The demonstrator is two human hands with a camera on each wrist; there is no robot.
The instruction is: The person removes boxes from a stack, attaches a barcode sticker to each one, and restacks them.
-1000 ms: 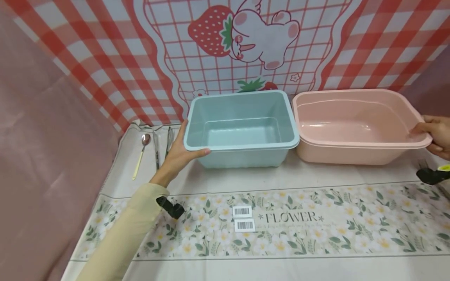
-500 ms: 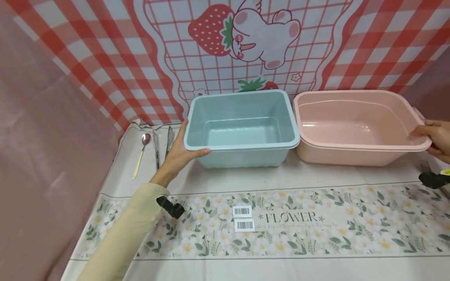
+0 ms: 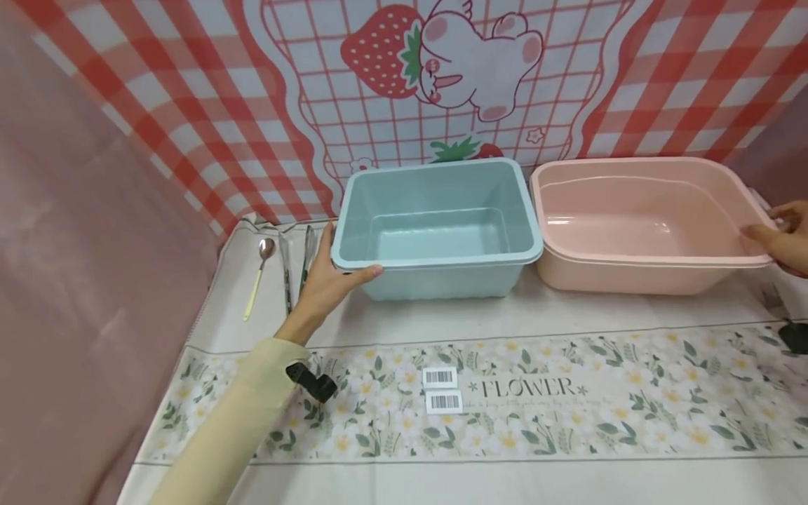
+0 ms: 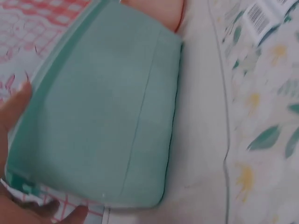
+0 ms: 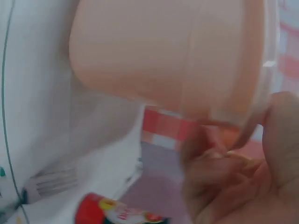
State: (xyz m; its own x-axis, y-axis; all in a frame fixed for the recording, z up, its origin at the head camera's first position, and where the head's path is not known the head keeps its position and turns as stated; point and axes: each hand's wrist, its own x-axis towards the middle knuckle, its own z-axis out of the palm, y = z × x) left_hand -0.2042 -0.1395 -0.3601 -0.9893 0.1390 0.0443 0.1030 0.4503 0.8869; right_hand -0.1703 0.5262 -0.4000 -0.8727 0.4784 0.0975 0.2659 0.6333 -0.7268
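A light-blue plastic basin [image 3: 435,280] stands upright on the table, beside a pink basin [image 3: 631,275] on its right. At the blue basin's left front corner, my left hand [image 3: 325,284] grips the rim. Its thumb lies along the front, and its fingers reach beneath the rim in the left wrist view. My right hand [image 3: 785,238], partly cut off by the frame edge, holds the pink basin's right end. The thumb is over the rim, and curled fingers [image 5: 210,172] sit under it in the right wrist view. Both basins look bare inside.
A spoon [image 3: 259,270] with a pale yellow handle and slim metal utensils [image 3: 286,273] lie at the left. To the right are a fork [image 3: 773,301] and a red printed can-like object [image 5: 117,212]. Two barcode labels [image 3: 442,389] lie on the floral cloth. A checked curtain [image 3: 221,105] stands behind.
My right hand's fingers have shifted at the pink basin's rim, and its wrist has moved slightly right and down. The left hand keeps its place on the blue basin. The head view has shifted a little.
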